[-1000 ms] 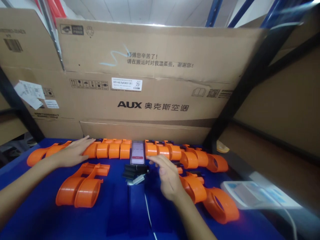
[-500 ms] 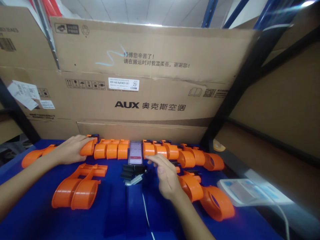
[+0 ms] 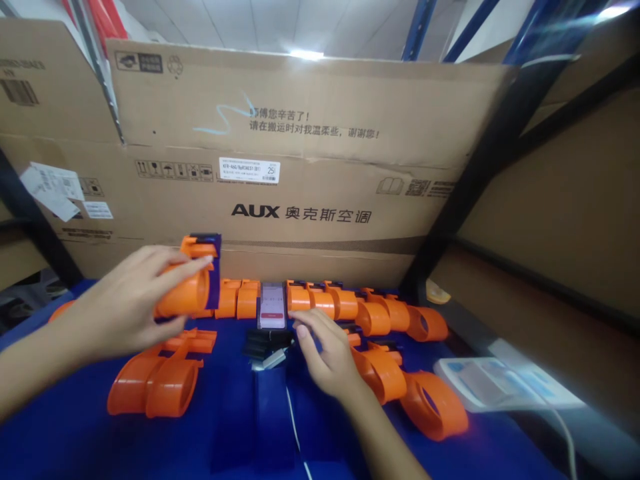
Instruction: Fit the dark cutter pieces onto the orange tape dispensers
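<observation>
Fingers of our left hand (image 3: pixel 123 300) wrap an orange clamp (image 3: pixel 186 293) lifted at ten o'clock. Our right hand (image 3: pixel 325 353) hovers half-open beside the phone (image 3: pixel 273 305); bare blue mat (image 3: pixel 240 427) lies at six.

1. A row of clamps (image 3: pixel 350 303) lies along the back of the table (image 3: pixel 75 433) — cardboard boxes (image 3: pixel 300 167) stand behind it.
2. A phone (image 3: pixel 273 305) stands in the row's middle.
3. Two more clamps (image 3: pixel 155 380) lie in front, to the left.
4. A power strip (image 3: pixel 500 383) lies far right — at the table's edge.

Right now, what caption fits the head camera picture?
Left hand lifts an orange clamp; right hand hovers near a phone.
</observation>
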The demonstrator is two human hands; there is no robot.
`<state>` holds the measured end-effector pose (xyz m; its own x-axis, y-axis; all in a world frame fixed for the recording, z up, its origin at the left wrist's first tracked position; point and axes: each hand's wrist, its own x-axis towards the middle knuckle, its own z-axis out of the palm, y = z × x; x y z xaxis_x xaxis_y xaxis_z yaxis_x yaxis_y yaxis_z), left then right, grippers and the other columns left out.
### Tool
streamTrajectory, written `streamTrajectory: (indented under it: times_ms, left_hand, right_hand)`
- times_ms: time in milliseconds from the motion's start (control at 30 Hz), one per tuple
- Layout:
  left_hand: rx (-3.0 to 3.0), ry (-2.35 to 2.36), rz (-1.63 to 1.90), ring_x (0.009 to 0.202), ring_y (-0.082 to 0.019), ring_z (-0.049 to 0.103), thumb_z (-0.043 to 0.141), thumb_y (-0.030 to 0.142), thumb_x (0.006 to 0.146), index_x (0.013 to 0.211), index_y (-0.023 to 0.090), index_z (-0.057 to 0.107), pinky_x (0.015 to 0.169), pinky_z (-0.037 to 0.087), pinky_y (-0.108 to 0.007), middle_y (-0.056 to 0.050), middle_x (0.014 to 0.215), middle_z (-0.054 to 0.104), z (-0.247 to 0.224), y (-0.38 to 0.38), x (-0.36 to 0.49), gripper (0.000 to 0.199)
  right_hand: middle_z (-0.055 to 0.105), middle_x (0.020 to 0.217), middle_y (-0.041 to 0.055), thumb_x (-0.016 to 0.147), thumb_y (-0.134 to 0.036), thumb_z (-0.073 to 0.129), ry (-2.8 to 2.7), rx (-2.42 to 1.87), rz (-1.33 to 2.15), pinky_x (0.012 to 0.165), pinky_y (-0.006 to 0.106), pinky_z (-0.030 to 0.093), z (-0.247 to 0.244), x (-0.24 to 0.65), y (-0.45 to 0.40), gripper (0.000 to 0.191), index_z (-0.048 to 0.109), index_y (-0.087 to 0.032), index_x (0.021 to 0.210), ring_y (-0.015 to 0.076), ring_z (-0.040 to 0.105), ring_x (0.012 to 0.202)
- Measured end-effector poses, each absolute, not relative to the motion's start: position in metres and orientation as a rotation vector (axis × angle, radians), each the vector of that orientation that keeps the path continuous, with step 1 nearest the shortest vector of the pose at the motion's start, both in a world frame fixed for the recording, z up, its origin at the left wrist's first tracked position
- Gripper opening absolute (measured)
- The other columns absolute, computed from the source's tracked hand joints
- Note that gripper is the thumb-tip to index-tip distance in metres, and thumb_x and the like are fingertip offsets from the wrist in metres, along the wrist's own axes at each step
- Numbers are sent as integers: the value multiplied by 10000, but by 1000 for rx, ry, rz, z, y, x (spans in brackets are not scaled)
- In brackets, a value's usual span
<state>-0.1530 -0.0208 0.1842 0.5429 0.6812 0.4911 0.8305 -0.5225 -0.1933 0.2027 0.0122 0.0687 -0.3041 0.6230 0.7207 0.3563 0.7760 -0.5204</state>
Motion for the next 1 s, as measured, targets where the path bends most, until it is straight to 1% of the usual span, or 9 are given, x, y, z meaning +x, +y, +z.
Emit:
streamTrajectory:
  times_ms: [167,267,333,433,533,633,733,867,1000]
  left_hand:
    - [-2610,-1031,-524,1237,-385,550,678,243,801,1586,356,391,1064,430,-593,-111,1349,612,148,-49,-80,843]
    - [-2688,-908,-533,1201,-387,559,682,184,770,1624,311,320,1040,436,-587,-141,1308,637,127,-53,-47,936]
    - [-2678,-887,-536,1176,-390,564,695,177,772,1636,281,298,1023,429,-588,-158,1291,643,116,-52,-33,957]
    - [-2669,-895,-578,1161,-397,567,743,233,789,1623,287,339,1013,414,-590,-162,1277,647,103,-48,-23,929]
    - [-2705,-895,-710,1231,-417,536,767,460,834,1610,351,361,1061,373,-622,-156,1352,614,93,-42,-22,882]
    - [-2771,-1010,-1098,1395,-434,416,621,715,863,1622,362,330,1148,312,-641,-155,1525,461,84,-32,-21,887]
    - [-2655,-1393,-1747,1478,-369,357,452,619,1000,1619,349,325,1189,326,-581,-126,1606,363,76,-15,-10,688]
    - [-2599,-1604,-2463,1377,-316,535,618,488,967,1526,320,468,1133,442,-467,-98,1510,556,69,8,11,603]
    - [-2430,-1619,-2792,1311,-309,610,701,470,903,1363,268,646,1129,447,-426,-92,1363,694,59,17,18,505]
  right_hand:
    - [749,1106,101,1047,-316,523,-1917,-799,509,889,382,572,67,197,13,340,623,-214,1354,225,711,935]
    - [749,1008,71,1034,-369,551,-1845,-797,705,825,352,574,63,193,13,418,572,-206,1418,203,704,860]
    - [706,859,25,1008,-411,595,-1713,-801,843,730,309,551,60,190,15,449,577,-193,1399,174,658,752]
    - [567,687,-45,949,-468,674,-1511,-801,1047,576,243,448,56,186,20,487,601,-176,1331,124,519,599]
    - [533,666,-51,881,-508,746,-1408,-832,1126,516,224,377,55,185,22,480,650,-162,1199,104,449,560]
    - [546,650,-50,858,-539,758,-1370,-868,1129,487,224,370,57,186,23,466,657,-170,1123,101,446,523]
    - [545,637,-61,862,-544,747,-1349,-870,1152,497,225,396,60,186,21,453,642,-181,1113,99,457,503]
    - [525,614,-70,878,-526,723,-1374,-871,1168,520,228,410,63,184,19,432,639,-174,1114,100,449,510]
    - [503,598,-75,886,-458,692,-1418,-904,1154,518,224,389,62,180,16,328,651,-169,1036,95,417,507]
